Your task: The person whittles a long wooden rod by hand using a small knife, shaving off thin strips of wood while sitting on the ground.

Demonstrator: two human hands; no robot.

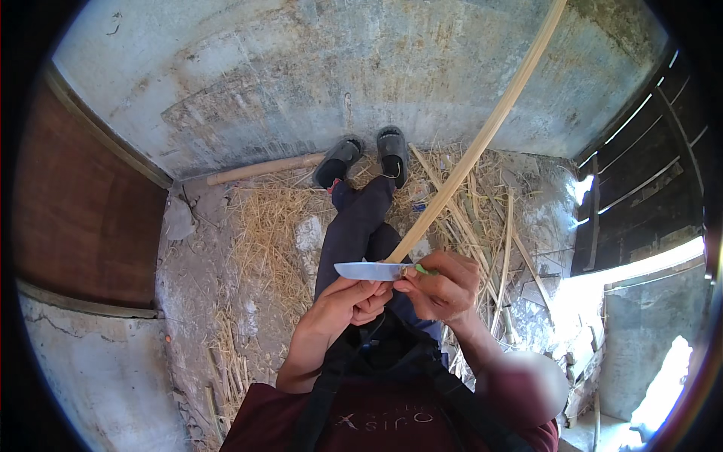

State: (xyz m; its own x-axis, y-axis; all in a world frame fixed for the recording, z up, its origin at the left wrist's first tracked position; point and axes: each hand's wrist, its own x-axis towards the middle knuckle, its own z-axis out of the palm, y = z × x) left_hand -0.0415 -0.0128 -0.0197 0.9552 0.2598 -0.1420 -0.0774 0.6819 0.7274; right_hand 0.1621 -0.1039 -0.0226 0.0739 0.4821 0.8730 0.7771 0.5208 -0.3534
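My right hand (pixel 444 286) is closed around the handle of a knife, of which a bit of green shows between the fingers. The knife's broad silvery blade (pixel 367 271) points left and lies across the near end of a long, pale bamboo strip (pixel 474 151). My left hand (pixel 348 305) is closed just under the blade, its thumb along the lower edge, gripping the strip's near end; the exact hold is partly hidden by the blade. From there the strip slants up to the far right, past the top of the view.
My crossed legs (pixel 354 218) stretch forward, dark shoes (pixel 392 147) close to a stained grey wall (pixel 286 83). Straw-like shavings (pixel 263 233) and loose strips (pixel 506 256) litter the floor. A round pole (pixel 263 168) lies along the wall. A brown panel (pixel 90 203) stands left, dark slatted boards (pixel 640 188) right.
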